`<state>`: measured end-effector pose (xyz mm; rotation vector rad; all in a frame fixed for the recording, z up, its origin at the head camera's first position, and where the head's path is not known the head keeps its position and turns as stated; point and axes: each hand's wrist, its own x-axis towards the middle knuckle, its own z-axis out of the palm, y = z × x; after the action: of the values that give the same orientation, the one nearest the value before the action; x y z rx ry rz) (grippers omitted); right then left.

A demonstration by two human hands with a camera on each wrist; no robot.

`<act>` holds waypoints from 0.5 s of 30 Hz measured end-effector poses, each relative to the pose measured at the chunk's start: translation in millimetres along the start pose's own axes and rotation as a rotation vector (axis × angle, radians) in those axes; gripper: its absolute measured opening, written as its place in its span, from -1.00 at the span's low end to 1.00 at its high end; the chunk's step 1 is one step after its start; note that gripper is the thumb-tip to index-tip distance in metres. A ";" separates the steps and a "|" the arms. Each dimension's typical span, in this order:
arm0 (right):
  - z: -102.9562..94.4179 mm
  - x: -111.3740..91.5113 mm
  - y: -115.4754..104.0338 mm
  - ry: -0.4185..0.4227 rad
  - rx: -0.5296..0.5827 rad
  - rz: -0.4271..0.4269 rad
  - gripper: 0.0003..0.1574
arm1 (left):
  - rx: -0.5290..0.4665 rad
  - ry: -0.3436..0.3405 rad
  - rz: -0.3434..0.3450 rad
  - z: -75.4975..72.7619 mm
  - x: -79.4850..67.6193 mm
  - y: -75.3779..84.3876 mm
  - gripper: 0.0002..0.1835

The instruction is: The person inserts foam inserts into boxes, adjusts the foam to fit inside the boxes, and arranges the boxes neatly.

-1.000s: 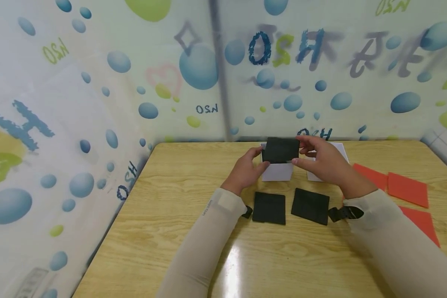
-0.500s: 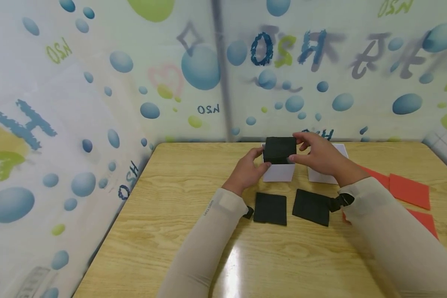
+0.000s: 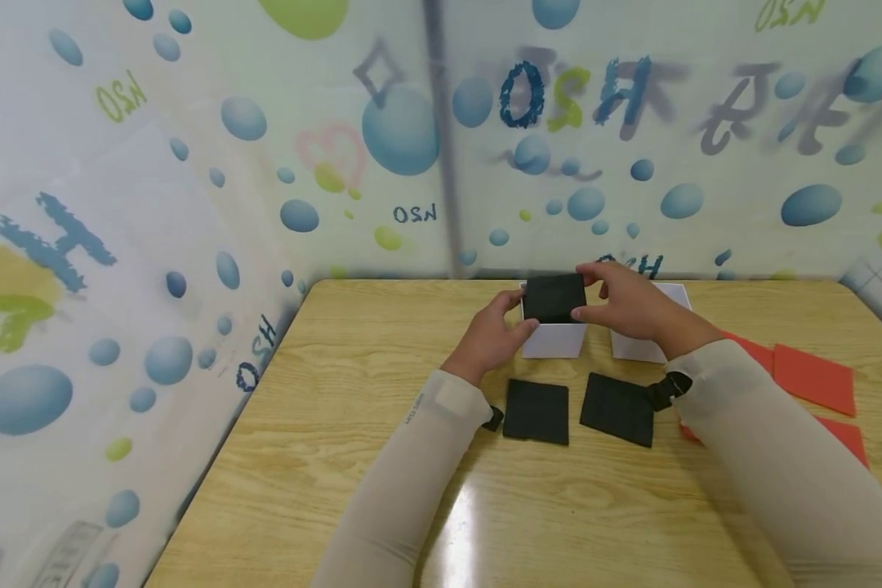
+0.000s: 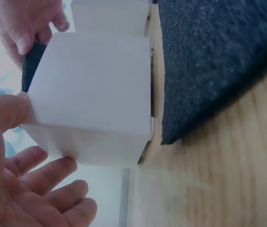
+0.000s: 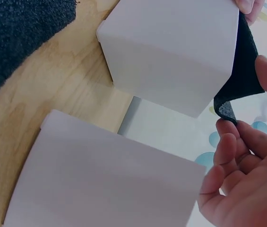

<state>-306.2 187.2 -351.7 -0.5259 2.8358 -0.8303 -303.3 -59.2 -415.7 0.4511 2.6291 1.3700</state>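
My left hand (image 3: pixel 490 335) grips a small white box (image 3: pixel 551 341) at its left side, thumb at the front of the rim, fingers along the side wall. Over the box's open top lies a black square pad (image 3: pixel 554 298) with a soft, rough surface. My right hand (image 3: pixel 627 302) pinches the pad's right side between thumb and fingers. In the right wrist view the pad (image 5: pixel 246 71) juts past the rim and curls at one corner by my fingertips (image 5: pixel 227 126). The inside of the box is hidden.
A second white box (image 3: pixel 635 346) stands just to the right, partly behind my right hand. Two more black pads (image 3: pixel 536 412) lie in front of the boxes. Several red squares (image 3: pixel 814 378) lie at the right, partly under my sleeve. A patterned wall (image 3: pixel 382 237) rises behind the table.
My right hand has moved slightly left, bringing the pad's right edge over the box and closer to the rim. My left hand stays on the box.
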 end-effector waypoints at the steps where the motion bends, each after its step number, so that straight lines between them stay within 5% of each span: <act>1: -0.3 0.8 0.1 -0.006 -0.006 -0.001 0.01 | 0.000 0.000 -0.002 0.3 0.1 0.0 -0.30; 15: -1.4 9.9 -1.6 -0.074 -0.009 -0.022 0.00 | 0.018 0.008 0.006 0.8 0.7 0.3 -0.30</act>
<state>-315.2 183.0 -350.0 -0.5774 2.7727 -0.7848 -303.7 -58.2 -416.0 0.4579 2.6504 1.3540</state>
